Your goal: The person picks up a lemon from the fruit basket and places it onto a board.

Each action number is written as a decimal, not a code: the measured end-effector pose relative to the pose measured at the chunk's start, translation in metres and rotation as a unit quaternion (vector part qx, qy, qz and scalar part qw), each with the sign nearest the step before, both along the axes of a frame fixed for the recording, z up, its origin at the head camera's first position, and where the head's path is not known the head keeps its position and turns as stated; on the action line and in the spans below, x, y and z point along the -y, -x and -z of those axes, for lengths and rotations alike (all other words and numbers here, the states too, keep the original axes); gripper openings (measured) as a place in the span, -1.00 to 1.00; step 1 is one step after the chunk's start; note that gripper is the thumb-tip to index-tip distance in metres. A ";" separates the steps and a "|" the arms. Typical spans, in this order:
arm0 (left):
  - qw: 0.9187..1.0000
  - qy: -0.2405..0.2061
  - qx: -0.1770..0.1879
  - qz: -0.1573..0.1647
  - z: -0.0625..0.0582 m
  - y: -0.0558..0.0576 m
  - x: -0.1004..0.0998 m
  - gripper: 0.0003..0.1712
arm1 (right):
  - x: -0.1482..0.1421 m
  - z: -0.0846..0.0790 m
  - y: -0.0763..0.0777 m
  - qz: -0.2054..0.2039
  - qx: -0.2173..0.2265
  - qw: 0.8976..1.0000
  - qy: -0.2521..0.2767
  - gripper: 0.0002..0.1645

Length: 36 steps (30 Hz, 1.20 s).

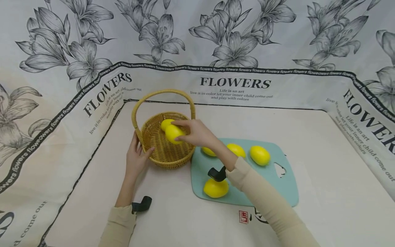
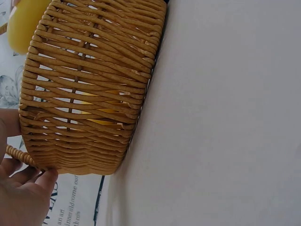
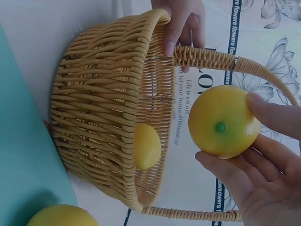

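My right hand (image 1: 199, 133) pinches a yellow lemon (image 1: 174, 134) between thumb and fingers, above the opening of a woven wicker basket (image 1: 169, 164). In the right wrist view the held lemon (image 3: 223, 121) shows its greenish end, clear of the rim. Another lemon (image 3: 147, 147) lies inside the basket, partly hidden by the wall. My left hand (image 1: 136, 161) grips the basket's left rim near the foot of the handle, thumb over the rim and fingers outside. The left wrist view shows the left hand (image 2: 26, 200) by the woven wall (image 2: 89, 70).
A light blue cutting board (image 1: 200, 171) with a handle slot lies right of the basket, beneath my right forearm. Several lemons rest on it, among them one at the right (image 1: 260, 155) and one near the front edge (image 1: 216, 188). Flower-printed cloth (image 1: 234, 82) rises behind the table.
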<state>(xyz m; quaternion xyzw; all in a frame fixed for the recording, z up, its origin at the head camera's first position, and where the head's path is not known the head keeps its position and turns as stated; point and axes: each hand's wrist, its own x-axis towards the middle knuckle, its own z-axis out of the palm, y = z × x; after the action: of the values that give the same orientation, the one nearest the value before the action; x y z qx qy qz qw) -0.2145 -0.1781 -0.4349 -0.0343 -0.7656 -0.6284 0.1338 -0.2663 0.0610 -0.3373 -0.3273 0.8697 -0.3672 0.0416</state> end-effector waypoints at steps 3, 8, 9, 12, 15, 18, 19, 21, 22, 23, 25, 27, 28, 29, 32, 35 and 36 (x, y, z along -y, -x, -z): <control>1.000 0.007 0.003 0.001 -0.011 -0.006 -0.004 0.05 | -0.006 -0.001 -0.005 -0.002 -0.001 1.000 0.011 -0.33; 1.000 0.014 0.003 0.000 -0.018 -0.010 -0.008 0.03 | -0.015 -0.004 -0.015 -0.006 -0.003 0.999 0.035 -0.32; 1.000 0.014 0.003 -0.001 -0.019 -0.011 -0.008 0.02 | -0.017 -0.005 -0.017 -0.008 -0.001 0.999 0.041 -0.32; 1.000 0.010 0.004 -0.001 -0.018 -0.011 -0.008 0.02 | -0.024 -0.006 -0.023 -0.013 0.000 0.999 0.052 -0.33; 1.000 0.007 0.004 -0.001 -0.018 -0.010 -0.007 0.03 | -0.030 -0.005 -0.027 -0.014 0.003 0.998 0.061 -0.34; 1.000 0.006 0.005 -0.001 -0.017 -0.010 -0.007 0.03 | -0.037 -0.004 -0.031 -0.010 0.005 0.997 0.070 -0.34; 1.000 0.005 0.005 -0.001 -0.017 -0.010 -0.007 0.03 | -0.039 -0.004 -0.032 -0.009 0.009 0.997 0.075 -0.34; 1.000 0.005 0.004 0.000 -0.017 -0.010 -0.007 0.03 | -0.043 -0.003 -0.035 -0.005 0.017 0.996 0.084 -0.33; 1.000 0.005 0.005 -0.001 -0.018 -0.010 -0.007 0.03 | -0.045 -0.003 -0.036 -0.004 0.019 0.996 0.088 -0.32; 1.000 0.006 0.004 -0.001 -0.018 -0.010 -0.007 0.03 | -0.047 -0.003 -0.037 -0.004 0.024 0.995 0.094 -0.32; 1.000 0.007 0.006 -0.001 -0.018 -0.010 -0.007 0.03 | -0.050 -0.002 -0.039 -0.005 0.028 0.994 0.104 -0.32; 1.000 0.008 0.006 -0.002 -0.018 -0.010 -0.007 0.03 | -0.054 -0.001 -0.042 -0.007 0.028 0.993 0.111 -0.32; 1.000 0.009 0.007 -0.002 -0.018 -0.010 -0.007 0.03 | -0.056 0.000 -0.044 -0.008 0.027 0.993 0.114 -0.32; 1.000 0.009 0.007 -0.002 -0.018 -0.010 -0.007 0.03 | -0.057 0.001 -0.046 -0.009 0.027 0.993 0.116 -0.32; 1.000 0.010 0.005 -0.002 -0.018 -0.010 -0.007 0.04 | -0.062 0.004 -0.052 -0.009 0.022 0.993 0.113 -0.32; 1.000 0.009 0.004 -0.002 -0.018 -0.010 -0.007 0.03 | -0.066 0.006 -0.059 -0.006 0.022 0.993 0.114 -0.32; 1.000 0.009 0.004 -0.001 -0.018 -0.010 -0.007 0.03 | -0.067 0.006 -0.062 -0.004 0.023 0.993 0.114 -0.32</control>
<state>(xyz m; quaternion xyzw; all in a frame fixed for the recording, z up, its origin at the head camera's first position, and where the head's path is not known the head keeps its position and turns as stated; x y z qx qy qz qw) -0.2041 -0.1713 -0.4168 -0.0323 -0.7718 -0.6213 0.1316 -0.2046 0.1283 -0.3434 -0.3253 0.8193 -0.4715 0.0252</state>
